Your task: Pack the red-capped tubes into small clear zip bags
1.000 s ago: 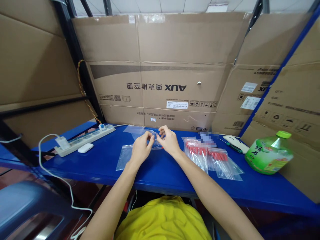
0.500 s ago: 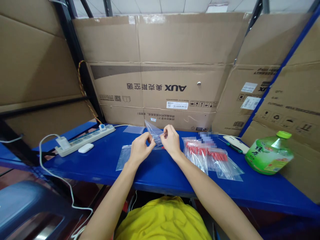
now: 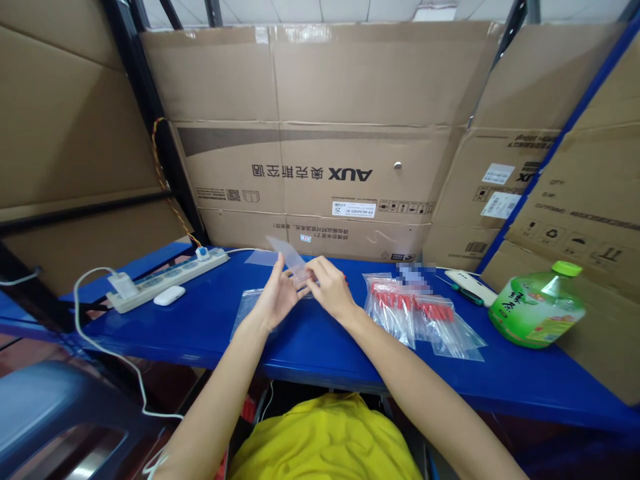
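Note:
Both my hands meet over the middle of the blue shelf. They hold a small clear zip bag tilted up between them. My left hand has its fingers stretched up along the bag's lower edge, thumb pressing it. My right hand pinches the bag's near end with bent fingers. Under my left hand lies another empty clear bag. To the right rests a pile of clear bags with red parts.
A white power strip with a plugged charger and a white earbud case sit at left. A green bottle lies at right, a white device behind it. Cardboard boxes wall the back. Another flat bag lies farther back.
The bag has been lifted and turned so it sticks up to the left. My left hand opened its fingers along it and both hands shifted slightly left.

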Demonstrator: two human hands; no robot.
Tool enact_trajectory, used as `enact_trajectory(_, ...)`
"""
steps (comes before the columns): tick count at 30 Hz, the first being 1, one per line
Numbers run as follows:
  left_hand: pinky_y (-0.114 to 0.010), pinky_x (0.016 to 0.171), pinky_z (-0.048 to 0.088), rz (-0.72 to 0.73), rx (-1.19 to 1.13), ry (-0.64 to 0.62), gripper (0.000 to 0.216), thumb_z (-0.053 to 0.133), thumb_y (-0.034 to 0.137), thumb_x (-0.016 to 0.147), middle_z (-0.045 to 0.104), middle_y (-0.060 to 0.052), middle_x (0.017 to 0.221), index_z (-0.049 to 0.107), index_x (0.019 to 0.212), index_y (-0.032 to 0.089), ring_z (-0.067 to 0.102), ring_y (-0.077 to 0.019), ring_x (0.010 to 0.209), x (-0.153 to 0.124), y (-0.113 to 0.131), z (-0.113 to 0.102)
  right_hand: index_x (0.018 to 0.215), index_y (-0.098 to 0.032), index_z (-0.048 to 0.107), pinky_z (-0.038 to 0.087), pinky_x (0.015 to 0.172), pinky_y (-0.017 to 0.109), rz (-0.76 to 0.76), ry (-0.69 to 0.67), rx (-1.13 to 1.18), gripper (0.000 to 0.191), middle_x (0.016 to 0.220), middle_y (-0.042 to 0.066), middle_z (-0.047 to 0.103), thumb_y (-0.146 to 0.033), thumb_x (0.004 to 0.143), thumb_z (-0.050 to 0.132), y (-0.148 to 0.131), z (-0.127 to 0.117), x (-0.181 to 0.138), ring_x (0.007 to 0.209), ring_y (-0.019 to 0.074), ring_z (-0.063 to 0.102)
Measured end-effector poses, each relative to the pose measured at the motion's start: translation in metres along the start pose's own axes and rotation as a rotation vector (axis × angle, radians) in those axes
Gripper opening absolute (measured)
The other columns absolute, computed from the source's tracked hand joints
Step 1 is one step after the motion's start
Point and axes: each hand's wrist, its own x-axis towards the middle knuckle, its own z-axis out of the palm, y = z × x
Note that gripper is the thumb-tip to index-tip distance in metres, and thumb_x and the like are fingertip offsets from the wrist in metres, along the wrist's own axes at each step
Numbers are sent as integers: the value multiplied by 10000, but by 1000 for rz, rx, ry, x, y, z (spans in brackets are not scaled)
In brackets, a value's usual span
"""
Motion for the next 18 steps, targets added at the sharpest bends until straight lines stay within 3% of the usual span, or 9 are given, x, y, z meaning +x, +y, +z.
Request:
enact_trajectory(3, -273, 649, 529, 74, -53, 82, 358, 720, 526, 902, 701, -23, 802, 655, 950, 178, 604, -123, 610, 0, 2, -1, 1077, -232, 601, 550, 958, 385, -55, -100, -10, 280, 1091, 82, 640, -22, 905, 534, -7, 6, -1, 1080, 252, 626)
enact_trajectory(5, -271, 601, 504, 88, -34, 140, 315, 720, 489, 877, 680, -10, 774, 639, 923, 188, 572, -116, 572, -1, 1, 0, 1123, -233, 600, 556, 975, 408, -30, -133, -25, 313, 1124, 91, 631, -19, 901, 546, -9, 8, -1, 1115, 265, 616)
enact_trajectory(9, -300, 621, 506, 103, 105, 164, 386, 694, 587, 847, 675, -20, 805, 603, 884, 213, 637, -168, 670, -3, -6, 5, 1187, -222, 582, 571, 946, 407, 28, -223, -69, 391, 1148, 94, 607, 9, 876, 534, -9, 11, -3, 1112, 265, 609)
enact_trajectory(13, -262, 616, 473, 104, 104, 279, 404, 837, 492, 729, 671, 4, 807, 583, 893, 224, 661, -166, 723, 1, -17, 8, 1168, -205, 579, 564, 938, 400, 33, -284, -127, 383, 1152, 101, 608, 17, 857, 552, -10, 13, -4, 1115, 267, 602)
enact_trajectory(16, -263, 653, 505, 119, 10, 354, 367, 846, 406, 716, 685, -2, 854, 592, 899, 214, 686, -157, 742, 6, -20, 4, 1193, -209, 577, 554, 941, 387, 26, -274, -67, 322, 1167, 95, 625, -84, 900, 629, -9, 6, -2, 1123, 259, 606)
enact_trajectory(18, -282, 729, 548, 144, -46, 412, 306, 811, 361, 762, 715, -31, 994, 604, 935, 217, 732, -168, 833, 9, -18, 0, 1214, -212, 580, 543, 941, 376, 37, -255, -8, 307, 1151, 85, 651, -218, 930, 696, -1, -5, 1, 1101, 250, 621)
